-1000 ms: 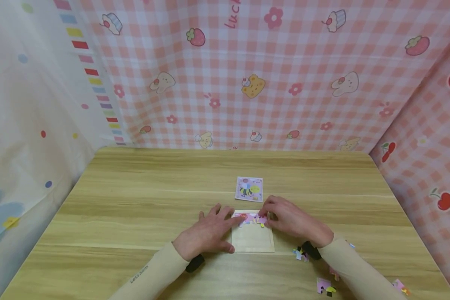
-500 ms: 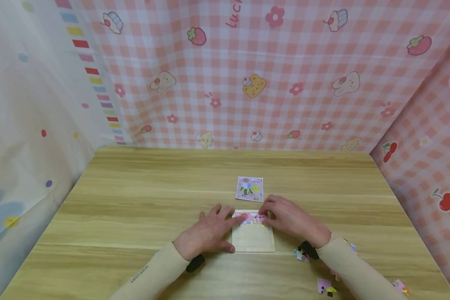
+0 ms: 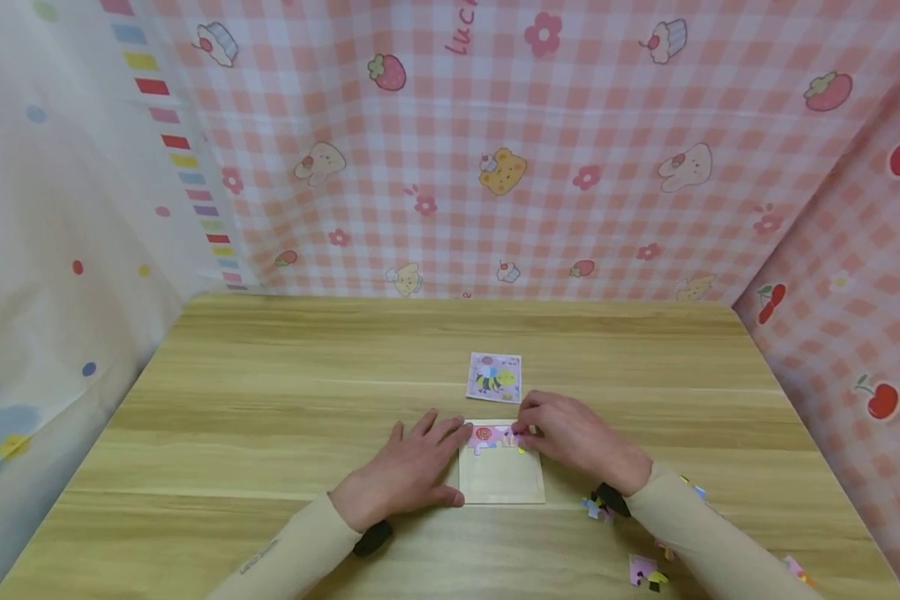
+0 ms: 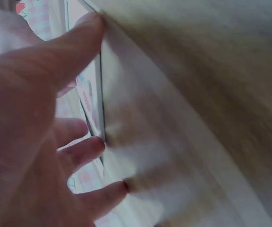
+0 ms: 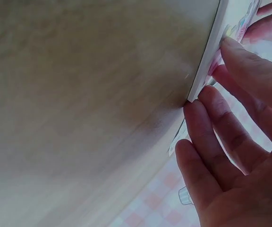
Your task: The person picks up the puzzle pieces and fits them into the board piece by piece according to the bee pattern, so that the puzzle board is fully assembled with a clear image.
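left grip [image 3: 401, 472] spread at nine o'clock of wooden puzzle tray [image 3: 502, 483], right grip [image 3: 576, 435] pinching pink jigsaw piece [image 3: 507, 438] near its one o'clock corner, bee card [image 3: 494, 377] at twelve o'clock, loose pieces [image 3: 642, 571] at four

Pink-red lettering [image 3: 459, 32] is running sideways up pink checked cloth [image 3: 435, 125] behind counter [image 3: 330, 350], spelling "luc", with further letter meeting top edge of head view. Lower down, small letter "e" [image 3: 467, 295] is showing on same cloth, just above counter's far edge. Dark print [image 3: 258, 557] is lining left sleeve [image 3: 300, 542], blurring past reading. Red round mark [image 3: 483, 433] on puzzle pieces [image 3: 501, 437] is appearing too small to read.
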### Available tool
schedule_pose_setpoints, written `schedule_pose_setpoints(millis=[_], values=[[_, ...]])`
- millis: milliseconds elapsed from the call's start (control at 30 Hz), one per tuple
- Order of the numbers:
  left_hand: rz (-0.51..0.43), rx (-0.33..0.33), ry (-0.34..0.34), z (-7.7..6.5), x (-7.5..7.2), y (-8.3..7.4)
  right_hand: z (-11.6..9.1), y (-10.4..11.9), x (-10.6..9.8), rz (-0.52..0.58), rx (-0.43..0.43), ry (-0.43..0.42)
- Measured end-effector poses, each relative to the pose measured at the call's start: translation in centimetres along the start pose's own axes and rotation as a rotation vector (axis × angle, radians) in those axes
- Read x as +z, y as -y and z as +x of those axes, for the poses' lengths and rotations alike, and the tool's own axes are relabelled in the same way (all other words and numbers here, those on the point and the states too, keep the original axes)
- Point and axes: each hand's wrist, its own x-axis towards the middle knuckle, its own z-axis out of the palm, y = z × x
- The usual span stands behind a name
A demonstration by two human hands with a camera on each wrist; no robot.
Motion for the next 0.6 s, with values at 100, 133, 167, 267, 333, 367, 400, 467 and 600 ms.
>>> schedule_pose_setpoints(millis=[100,133,167,267,333,367,400,467,600], values=[[-0.014,-0.006,-0.019,0.0,0.0,0.3,0.1,0.1,0.0,-0.003,0.019,-0.001],[-0.019,-0.005,-0.030,0.0,0.0,0.4,0.1,0.1,0.0,-0.003,0.024,-0.005],[-0.024,0.000,-0.041,0.0,-0.1,0.5,0.1,0.2,-0.1,-0.003,0.021,-0.012],[-0.033,0.016,-0.069,0.2,-0.3,0.6,0.1,0.2,-0.2,-0.001,0.024,-0.022],[-0.033,0.033,-0.075,0.3,-0.4,0.7,0.1,0.2,-0.2,0.007,0.031,-0.022],[-0.034,0.042,-0.072,0.5,-0.3,0.8,0.1,0.2,-0.2,0.011,0.035,-0.021],[-0.034,0.047,-0.067,0.6,-0.2,0.9,0.1,0.2,-0.2,0.014,0.045,-0.016],[-0.039,0.053,-0.052,0.8,-0.1,1.0,0.1,0.2,-0.2,0.021,0.056,-0.012],[-0.060,0.055,-0.033,1.0,0.1,1.3,0.1,0.2,-0.1,0.022,0.071,-0.011]])
